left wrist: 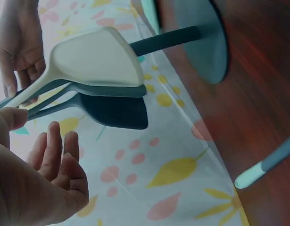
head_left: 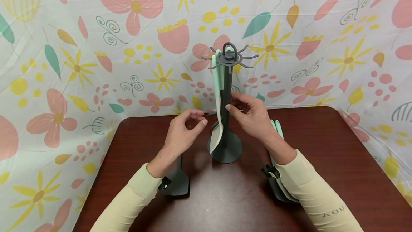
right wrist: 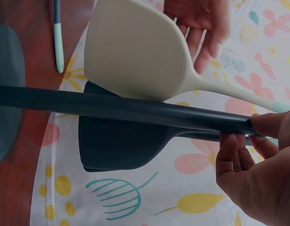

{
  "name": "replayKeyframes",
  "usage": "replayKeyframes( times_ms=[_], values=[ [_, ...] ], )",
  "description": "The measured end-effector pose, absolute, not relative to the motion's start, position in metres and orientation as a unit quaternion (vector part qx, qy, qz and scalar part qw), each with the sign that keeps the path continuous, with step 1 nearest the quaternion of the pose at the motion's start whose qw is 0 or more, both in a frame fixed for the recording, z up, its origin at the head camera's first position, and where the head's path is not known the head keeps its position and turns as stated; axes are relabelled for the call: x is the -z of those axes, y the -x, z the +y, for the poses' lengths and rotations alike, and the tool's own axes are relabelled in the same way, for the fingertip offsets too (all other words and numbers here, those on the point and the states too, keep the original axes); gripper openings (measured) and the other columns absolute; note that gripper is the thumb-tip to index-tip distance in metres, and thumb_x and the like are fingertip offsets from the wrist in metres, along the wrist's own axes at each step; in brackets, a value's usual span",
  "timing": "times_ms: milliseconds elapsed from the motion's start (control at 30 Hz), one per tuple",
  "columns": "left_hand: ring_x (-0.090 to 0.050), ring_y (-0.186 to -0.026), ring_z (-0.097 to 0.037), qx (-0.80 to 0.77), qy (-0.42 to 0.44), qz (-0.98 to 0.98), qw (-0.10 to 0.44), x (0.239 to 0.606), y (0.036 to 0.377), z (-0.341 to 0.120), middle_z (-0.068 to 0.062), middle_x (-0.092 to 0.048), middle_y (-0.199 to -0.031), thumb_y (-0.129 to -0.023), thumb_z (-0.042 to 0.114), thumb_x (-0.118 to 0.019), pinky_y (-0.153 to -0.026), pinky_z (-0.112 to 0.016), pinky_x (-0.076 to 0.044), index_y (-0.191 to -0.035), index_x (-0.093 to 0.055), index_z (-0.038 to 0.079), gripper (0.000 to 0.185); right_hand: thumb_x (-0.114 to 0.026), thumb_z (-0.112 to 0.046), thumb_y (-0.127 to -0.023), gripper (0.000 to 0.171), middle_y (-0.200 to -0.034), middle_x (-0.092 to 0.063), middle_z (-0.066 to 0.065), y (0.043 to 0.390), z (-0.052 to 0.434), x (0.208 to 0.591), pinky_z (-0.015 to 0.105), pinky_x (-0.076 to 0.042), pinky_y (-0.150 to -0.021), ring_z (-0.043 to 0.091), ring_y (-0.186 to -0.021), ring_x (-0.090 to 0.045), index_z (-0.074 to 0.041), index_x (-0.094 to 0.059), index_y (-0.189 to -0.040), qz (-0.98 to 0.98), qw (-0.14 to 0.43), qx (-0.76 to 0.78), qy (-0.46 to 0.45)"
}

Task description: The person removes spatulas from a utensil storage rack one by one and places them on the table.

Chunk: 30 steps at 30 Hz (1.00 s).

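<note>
A dark grey utensil stand (head_left: pixel 227 92) with a round base and a ring of hooks stands upright. From its hooks hang a cream turner (head_left: pixel 217 137) with a mint handle and several dark turners (left wrist: pixel 119 112), partly hidden behind it in the head view. My right hand (head_left: pixel 252 115) holds the stand's pole (right wrist: pixel 159 115) partway up, thumb on the near side and fingers behind. On the other side, my left hand (head_left: pixel 181 131) is beside the hanging turners, fingers spread and loosely bent, its thumb right at the cream turner's handle in the left wrist view.
A dark turner (head_left: pixel 178 183) lies on the brown table (head_left: pixel 219 207) below my left forearm. Utensils with mint handles (head_left: pixel 278 129) lie under my right forearm, partly covered by it. A flower-patterned cloth (head_left: pixel 193 81) hangs behind the table's far edge.
</note>
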<state>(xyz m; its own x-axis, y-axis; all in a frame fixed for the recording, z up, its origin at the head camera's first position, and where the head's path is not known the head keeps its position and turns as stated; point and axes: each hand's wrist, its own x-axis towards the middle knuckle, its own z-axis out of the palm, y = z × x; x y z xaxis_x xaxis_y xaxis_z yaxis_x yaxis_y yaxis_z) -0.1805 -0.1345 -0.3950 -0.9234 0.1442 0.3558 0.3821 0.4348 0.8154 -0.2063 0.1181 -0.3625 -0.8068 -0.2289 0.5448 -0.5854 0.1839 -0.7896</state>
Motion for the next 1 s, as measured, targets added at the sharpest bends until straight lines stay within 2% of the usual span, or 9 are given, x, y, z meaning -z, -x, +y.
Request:
replayKeyframes(
  times_ms=[233,400,533,667,800,1000],
  values=[
    [-0.067,-0.103,-0.007,0.541,0.177,-0.813,0.122,0.386,0.180,-0.125,0.011,-0.075,-0.111,-0.100,0.035,-0.077,-0.081,-0.043,-0.053,-0.126,-0.072,0.023,0.028,-0.072,-0.001,-0.100,0.038,-0.112,-0.076,0.010,0.205,0.118,0.362,0.023,-0.059,-0.077,0.016,-0.096,-0.072,-0.009,-0.072,-0.138,-0.760,0.158,-0.570,-0.270],
    [-0.069,-0.105,-0.008,0.555,0.194,-0.799,0.125,0.378,0.181,-0.117,0.008,-0.075,-0.115,-0.101,0.035,-0.077,-0.085,-0.043,-0.054,-0.127,-0.071,0.027,0.028,-0.072,-0.002,-0.100,0.038,-0.114,-0.076,0.010,0.205,0.118,0.361,0.024,-0.059,-0.078,0.017,-0.098,-0.074,-0.009,-0.072,-0.138,-0.762,0.163,-0.565,-0.271],
    [-0.070,-0.107,-0.009,0.569,0.209,-0.784,0.130,0.373,0.184,-0.110,0.005,-0.076,-0.117,-0.100,0.033,-0.077,-0.088,-0.042,-0.056,-0.128,-0.072,0.021,0.030,-0.072,-0.001,-0.100,0.038,-0.114,-0.077,0.010,0.206,0.118,0.362,0.025,-0.060,-0.078,0.018,-0.098,-0.074,-0.009,-0.072,-0.138,-0.761,0.167,-0.563,-0.275],
    [-0.070,-0.105,-0.011,0.585,0.224,-0.769,0.131,0.369,0.186,-0.105,0.003,-0.076,-0.115,-0.100,0.029,-0.078,-0.086,-0.040,-0.056,-0.126,-0.073,0.016,0.029,-0.072,-0.002,-0.101,0.038,-0.113,-0.077,0.009,0.206,0.118,0.362,0.025,-0.059,-0.076,0.016,-0.097,-0.074,-0.010,-0.072,-0.138,-0.764,0.168,-0.559,-0.275],
    [-0.071,-0.104,-0.012,0.589,0.232,-0.764,0.126,0.366,0.187,-0.101,0.005,-0.075,-0.112,-0.101,0.027,-0.076,-0.083,-0.037,-0.055,-0.124,-0.073,0.020,0.024,-0.072,-0.004,-0.101,0.038,-0.112,-0.077,0.007,0.206,0.119,0.362,0.025,-0.058,-0.073,0.015,-0.096,-0.074,-0.013,-0.072,-0.138,-0.768,0.168,-0.555,-0.272],
    [-0.072,-0.101,-0.014,0.595,0.247,-0.755,0.119,0.363,0.189,-0.097,0.002,-0.077,-0.108,-0.102,0.020,-0.074,-0.083,-0.040,-0.057,-0.124,-0.072,0.018,0.022,-0.072,-0.004,-0.101,0.037,-0.109,-0.077,0.010,0.207,0.119,0.363,0.025,-0.057,-0.071,0.015,-0.092,-0.073,-0.010,-0.073,-0.137,-0.771,0.173,-0.550,-0.271]
  ],
)
